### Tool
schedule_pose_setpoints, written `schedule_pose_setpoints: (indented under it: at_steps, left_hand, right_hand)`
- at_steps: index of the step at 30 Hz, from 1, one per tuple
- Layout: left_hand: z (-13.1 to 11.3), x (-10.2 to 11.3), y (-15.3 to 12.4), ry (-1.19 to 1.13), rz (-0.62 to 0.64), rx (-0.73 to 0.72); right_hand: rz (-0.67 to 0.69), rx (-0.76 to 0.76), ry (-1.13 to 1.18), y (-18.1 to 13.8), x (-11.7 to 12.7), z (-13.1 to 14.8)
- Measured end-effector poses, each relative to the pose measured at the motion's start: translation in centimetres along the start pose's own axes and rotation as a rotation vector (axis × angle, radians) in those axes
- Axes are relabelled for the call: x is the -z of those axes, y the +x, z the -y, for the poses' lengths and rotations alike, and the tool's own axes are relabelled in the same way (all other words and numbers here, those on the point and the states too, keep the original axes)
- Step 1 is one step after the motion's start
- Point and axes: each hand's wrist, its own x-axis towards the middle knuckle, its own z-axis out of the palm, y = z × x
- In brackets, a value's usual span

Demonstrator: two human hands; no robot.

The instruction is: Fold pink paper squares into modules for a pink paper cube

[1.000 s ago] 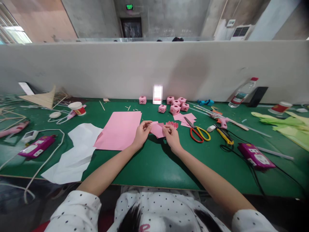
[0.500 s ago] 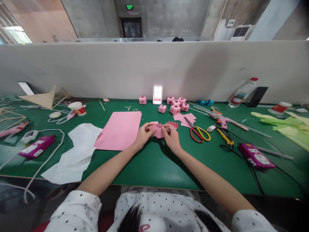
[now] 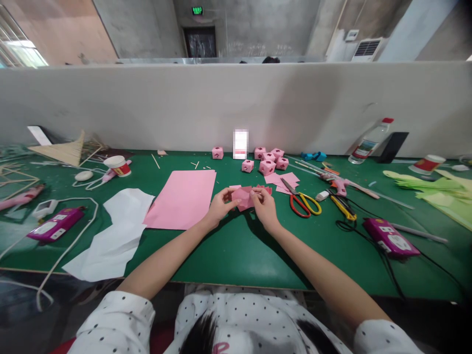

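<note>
Between my hands is a small folded piece of pink paper [image 3: 242,197], held just above the green table. My left hand [image 3: 222,206] pinches its left side, thumb toward me. At its right side, my right hand [image 3: 264,206] grips it between thumb and fingers. More folded pink paper [image 3: 266,188] shows behind my right fingers, partly hidden by them. Farther back stand several pink paper cubes [image 3: 267,167] with diamond-shaped openings. Loose pink paper squares [image 3: 291,182] lie right of my right hand, partly under scissors [image 3: 303,200] with red and yellow handles.
Left of my hands lie a pink paper stack [image 3: 184,199] and crumpled white paper [image 3: 110,241]. A phone [image 3: 241,144] leans on the partition. On the right are a yellow cutter [image 3: 342,206], a pink glue gun [image 3: 339,185], a purple box [image 3: 391,238] with cables and a bottle [image 3: 370,142].
The folded pink paper has turned in my fingers and shows a wider face. My hands have shifted slightly, both still gripping it.
</note>
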Motion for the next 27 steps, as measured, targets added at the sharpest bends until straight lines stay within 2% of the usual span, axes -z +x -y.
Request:
schedule_pose_setpoints:
  at_steps: [6,13,20,27]
  left_hand:
    - [0.31,0.06,0.12,-0.035,0.031,-0.012]
    - [0.09,0.02,-0.05,-0.043,0.047,-0.003]
    - [0.37,0.16,0.01,-0.037,-0.016,0.079]
    - [0.14,0.22,-0.08,-0.022,0.002,0.098]
  right_hand:
    - [-0.071,-0.118,0.147,0.54,0.24,-0.08]
    - [-0.086,-0.206,0.231,0.78,0.28,-0.52]
    - [-0.047,-0.189,0.160,0.59,0.25,-0.40]
    - [0.001,-0.154,0.079,0.29,0.11,-0.14]
